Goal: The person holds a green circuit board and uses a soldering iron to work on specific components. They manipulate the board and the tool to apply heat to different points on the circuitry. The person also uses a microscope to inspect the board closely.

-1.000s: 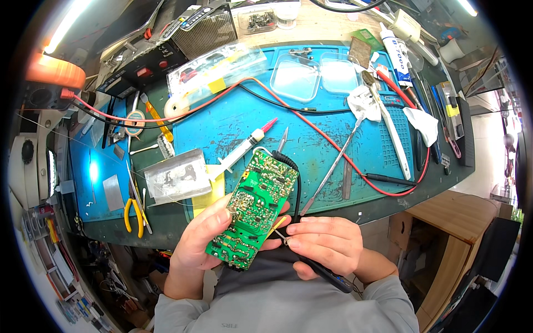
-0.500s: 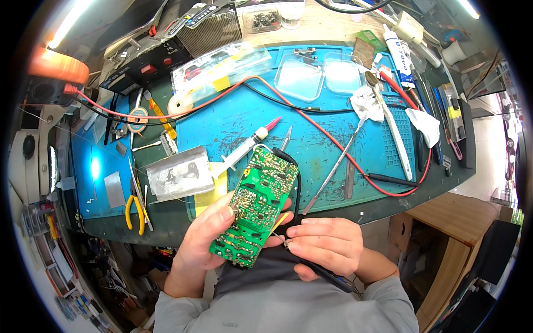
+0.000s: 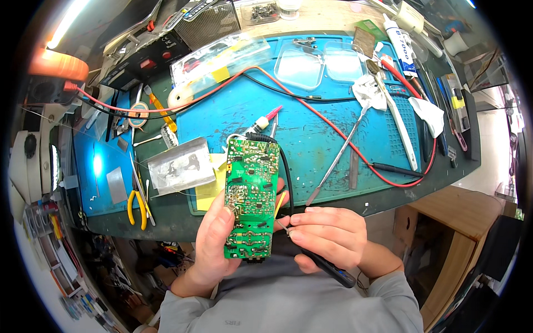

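Green circuit board (image 3: 254, 208), held at the near edge of the workbench (image 3: 177, 228), looks light and stiff but fragile across its solder joints (image 3: 239, 194); its long edges seem the safest grip. The left hand (image 3: 213, 241) curls around it, the right hand (image 3: 334, 240) closed on a black-handled, thin-tipped tool (image 3: 326, 266).

Green PCB (image 3: 251, 194), long rectangle, solder-dotted face toward camera, long axis running away from wearer, in left hand (image 3: 214, 236); black-handled tool (image 3: 325, 267) in right hand (image 3: 336, 237), slanted, thin metal tip near board's right edge; contact unclear
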`<state>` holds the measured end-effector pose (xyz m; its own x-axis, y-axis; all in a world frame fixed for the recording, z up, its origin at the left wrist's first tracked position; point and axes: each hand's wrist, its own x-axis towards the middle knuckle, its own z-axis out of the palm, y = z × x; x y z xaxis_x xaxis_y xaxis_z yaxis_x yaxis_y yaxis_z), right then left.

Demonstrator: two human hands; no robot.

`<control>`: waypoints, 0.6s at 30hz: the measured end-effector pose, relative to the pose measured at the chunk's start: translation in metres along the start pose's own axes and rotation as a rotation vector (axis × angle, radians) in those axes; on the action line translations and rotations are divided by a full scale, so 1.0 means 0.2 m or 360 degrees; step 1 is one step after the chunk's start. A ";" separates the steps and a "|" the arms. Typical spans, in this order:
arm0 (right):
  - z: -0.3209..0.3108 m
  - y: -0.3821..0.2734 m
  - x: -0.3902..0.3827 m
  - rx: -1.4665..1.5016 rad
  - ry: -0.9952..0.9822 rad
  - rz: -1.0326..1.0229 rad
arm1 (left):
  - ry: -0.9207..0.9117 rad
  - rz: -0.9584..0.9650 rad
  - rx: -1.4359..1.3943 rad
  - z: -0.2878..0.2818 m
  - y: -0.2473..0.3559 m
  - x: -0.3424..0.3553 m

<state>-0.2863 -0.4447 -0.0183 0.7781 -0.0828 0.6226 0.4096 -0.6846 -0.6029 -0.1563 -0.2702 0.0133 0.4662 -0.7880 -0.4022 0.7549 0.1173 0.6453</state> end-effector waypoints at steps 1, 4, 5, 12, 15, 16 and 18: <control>0.00 0.00 0.00 -0.0007 -0.0004 -0.0004 | -0.0006 -0.0003 -0.0008 0.00 0.00 0.00; 0.00 0.00 0.01 -0.0014 0.0002 -0.0012 | 0.0081 0.0007 0.0102 0.03 0.01 0.00; 0.00 0.00 0.01 -0.0017 0.0004 -0.0015 | 0.0125 0.0014 0.0157 0.04 0.01 0.00; 0.00 0.00 0.02 -0.0013 -0.0019 -0.0016 | 0.0129 0.0026 0.0137 0.03 0.00 0.00; 0.01 0.00 0.01 -0.0028 -0.0017 -0.0024 | 0.0127 0.0030 0.0147 0.03 0.00 0.00; 0.01 0.00 0.01 -0.0032 -0.0012 -0.0023 | 0.0122 0.0031 0.0152 0.03 0.00 0.00; 0.01 0.00 0.01 -0.0033 -0.0007 -0.0023 | 0.0123 0.0030 0.0152 0.03 0.00 0.00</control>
<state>-0.2840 -0.4434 -0.0185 0.7742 -0.0699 0.6290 0.4109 -0.7004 -0.5836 -0.1583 -0.2737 0.0167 0.5168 -0.7368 -0.4360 0.7002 0.0707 0.7105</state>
